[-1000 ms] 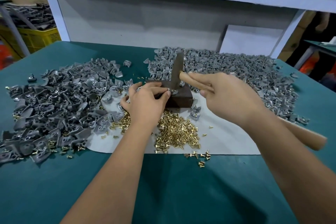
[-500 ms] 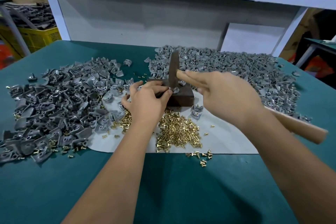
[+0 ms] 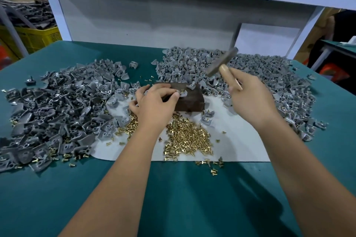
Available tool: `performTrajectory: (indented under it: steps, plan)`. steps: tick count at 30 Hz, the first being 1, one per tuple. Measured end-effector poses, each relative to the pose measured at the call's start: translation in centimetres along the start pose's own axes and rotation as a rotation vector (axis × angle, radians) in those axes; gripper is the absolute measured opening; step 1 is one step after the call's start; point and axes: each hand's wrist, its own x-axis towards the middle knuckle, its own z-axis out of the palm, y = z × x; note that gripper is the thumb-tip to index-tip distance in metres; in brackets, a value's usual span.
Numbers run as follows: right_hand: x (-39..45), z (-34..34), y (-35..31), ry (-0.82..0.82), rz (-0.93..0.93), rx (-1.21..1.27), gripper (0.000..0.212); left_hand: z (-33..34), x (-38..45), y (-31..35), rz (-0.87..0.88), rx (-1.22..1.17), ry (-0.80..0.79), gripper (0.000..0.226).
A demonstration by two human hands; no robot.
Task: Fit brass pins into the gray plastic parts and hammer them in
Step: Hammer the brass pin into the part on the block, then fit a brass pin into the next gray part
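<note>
On the dark block lies a gray plastic part with a brass pin standing in it. My left hand pinches that part at its left side, between thumb and fingers. My right hand grips the wooden handle of the hammer, whose blurred metal head is raised up and to the right of the block. A second gray part lies at the block's far edge. Loose brass pins are heaped on the white sheet in front of the block.
A darker heap of gray parts covers the left of the green table, a lighter heap the back right. A white frame and panel close the back. A yellow crate stands far left.
The hammer head has swung up and to the right, away from the block where it stood before. My left hand still holds the part on the block.
</note>
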Motion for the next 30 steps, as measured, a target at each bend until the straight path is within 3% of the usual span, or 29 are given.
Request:
performTrajectory:
  steps: [4, 7, 11, 15, 17, 20, 24, 30]
  plan:
    - [-0.6, 1.5, 3.4, -0.113, 0.243, 0.043, 0.031, -0.1, 0.3, -0.1, -0.005, -0.030, -0.038, 0.010]
    - [-0.9, 1.7, 3.8, -0.127, 0.277, -0.105, 0.016, -0.2, 0.3, 0.0, -0.014, -0.045, -0.049, 0.008]
    - [-0.5, 1.7, 1.5, -0.060, 0.069, -0.477, 0.024, -0.2, 0.2, 0.1, -0.012, -0.056, -0.055, 0.011]
    - [0.5, 3.1, -2.9, -0.052, -0.148, -0.061, 0.023, -0.2, 0.0, 0.2, 0.019, -0.074, -0.045, 0.011]
    - [1.1, 4.4, -4.6, -0.122, -0.178, 0.029, 0.019, -0.2, 0.0, 0.1, 0.051, -0.033, -0.024, 0.005]
    - [2.0, 6.0, -5.6, -0.166, -0.171, -0.032, 0.017, -0.2, 0.0, 0.0, 0.076, 0.007, -0.003, 0.004]
    - [2.4, 7.3, -5.5, -0.161, -0.109, -0.080, 0.023, -0.2, 0.0, 0.0, 0.068, -0.010, 0.019, 0.016]
    - [1.6, 7.8, -5.6, -0.082, -0.174, -0.187, 0.022, -0.1, 0.2, 0.1, 0.044, 0.004, 0.043, 0.021]
